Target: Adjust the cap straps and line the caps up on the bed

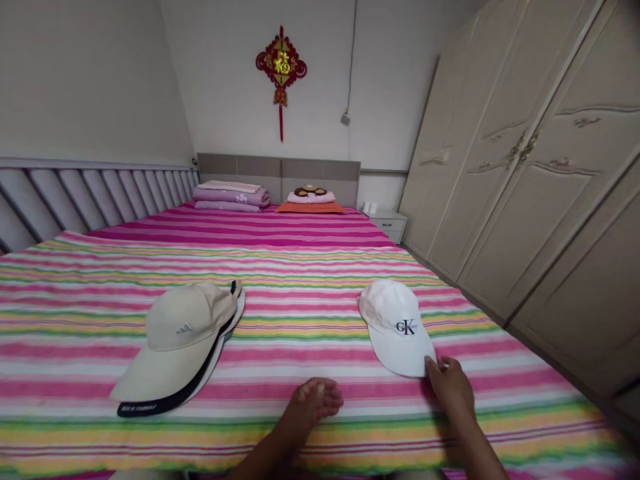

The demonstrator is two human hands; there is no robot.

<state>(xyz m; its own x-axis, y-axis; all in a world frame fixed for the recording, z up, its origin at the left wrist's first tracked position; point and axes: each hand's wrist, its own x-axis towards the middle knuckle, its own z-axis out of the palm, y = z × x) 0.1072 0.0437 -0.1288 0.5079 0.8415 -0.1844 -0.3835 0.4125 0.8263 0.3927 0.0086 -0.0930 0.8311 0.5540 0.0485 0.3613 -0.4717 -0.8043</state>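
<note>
A white baseball cap (393, 320) with dark "CK" lettering lies on the striped bedspread, its brim toward me. My right hand (453, 387) grips the brim's right edge, thumb and fingers closed on it. To the left of that cap, my left hand (315, 403) hovers near the bed with its fingers loosely extended and nothing in them. Farther left sits a beige baseball cap (183, 320) with a small stripe logo, stacked over other caps. A dark brim (150, 407) with white lettering and a paler brim show beneath it.
Folded purple bedding (230, 197) and a pillow stack (311, 200) rest by the headboard (320, 170). A slatted rail (100, 197) runs along the left side. Wardrobes (500, 167) line the right, beside a small nightstand (393, 223).
</note>
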